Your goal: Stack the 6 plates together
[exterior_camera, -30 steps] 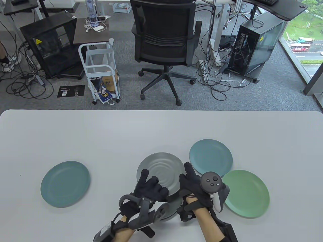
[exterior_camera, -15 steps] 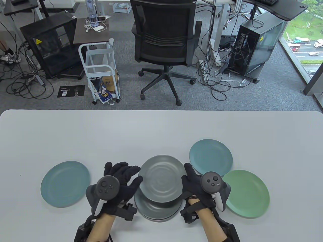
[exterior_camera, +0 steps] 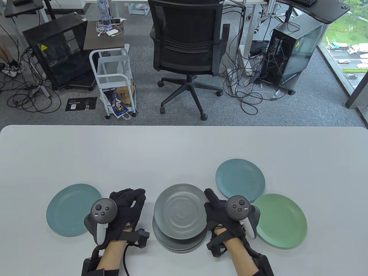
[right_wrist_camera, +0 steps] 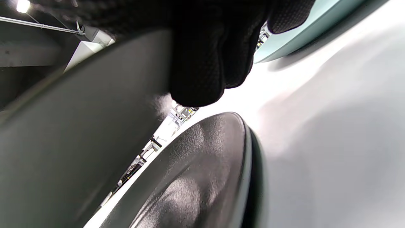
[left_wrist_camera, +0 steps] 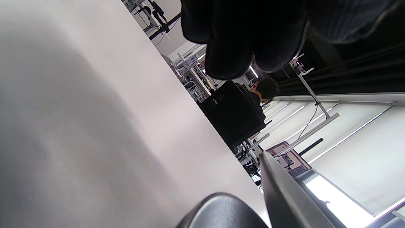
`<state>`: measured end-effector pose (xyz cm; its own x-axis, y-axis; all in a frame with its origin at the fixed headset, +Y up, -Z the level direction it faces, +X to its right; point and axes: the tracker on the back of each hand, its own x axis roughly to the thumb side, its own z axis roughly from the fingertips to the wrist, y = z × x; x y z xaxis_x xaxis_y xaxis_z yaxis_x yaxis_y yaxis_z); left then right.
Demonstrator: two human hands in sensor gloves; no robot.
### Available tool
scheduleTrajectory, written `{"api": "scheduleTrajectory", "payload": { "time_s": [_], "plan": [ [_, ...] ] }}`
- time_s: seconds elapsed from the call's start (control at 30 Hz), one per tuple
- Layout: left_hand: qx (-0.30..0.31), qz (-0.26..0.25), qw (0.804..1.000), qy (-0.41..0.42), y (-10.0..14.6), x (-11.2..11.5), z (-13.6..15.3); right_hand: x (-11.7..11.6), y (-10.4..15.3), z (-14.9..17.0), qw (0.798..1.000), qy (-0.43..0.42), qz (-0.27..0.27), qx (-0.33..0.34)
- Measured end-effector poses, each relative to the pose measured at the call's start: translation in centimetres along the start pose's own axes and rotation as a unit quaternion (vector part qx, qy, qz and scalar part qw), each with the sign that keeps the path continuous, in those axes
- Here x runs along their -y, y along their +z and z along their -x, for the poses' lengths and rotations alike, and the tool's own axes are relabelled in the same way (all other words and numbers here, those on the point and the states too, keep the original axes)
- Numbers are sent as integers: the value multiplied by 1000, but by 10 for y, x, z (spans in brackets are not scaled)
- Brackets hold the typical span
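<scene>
Table view: my right hand [exterior_camera: 220,211] holds the top grey plate [exterior_camera: 179,211] on the stack; my left hand [exterior_camera: 126,207] holds nothing. Three plates wait.

stack [exterior_camera: 180,241] plates mostly covered by grey plate [exterior_camera: 179,214], count unclear

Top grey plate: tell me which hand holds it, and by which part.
The right hand holds the top grey plate by its right rim, above the grey stack. The left hand holds nothing and is apart from the plates.
</scene>
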<state>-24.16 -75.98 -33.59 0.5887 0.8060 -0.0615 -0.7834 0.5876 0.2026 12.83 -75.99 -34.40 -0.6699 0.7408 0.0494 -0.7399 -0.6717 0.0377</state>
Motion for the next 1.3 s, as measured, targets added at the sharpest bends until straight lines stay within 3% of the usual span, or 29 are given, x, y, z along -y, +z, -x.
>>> {"api": "scheduleTrajectory", "payload": {
  "time_s": [0.33, 0.77, 1.1, 1.3],
  "plan": [
    [-26, 4, 1000, 7, -2, 9, 16, -3, -1, -3, 999, 23, -27, 19],
    [-14, 17, 999, -31, -3, 15, 9, -7, 0, -7, 995, 86, -30, 42],
    [-11, 19, 999, -39, -3, 15, 7, 10, 5, -12, 951, 297, 87, 27],
    [-6, 22, 999, -48, -3, 17, 5, 27, -6, 6, 915, 390, 95, -46]
  ]
}}
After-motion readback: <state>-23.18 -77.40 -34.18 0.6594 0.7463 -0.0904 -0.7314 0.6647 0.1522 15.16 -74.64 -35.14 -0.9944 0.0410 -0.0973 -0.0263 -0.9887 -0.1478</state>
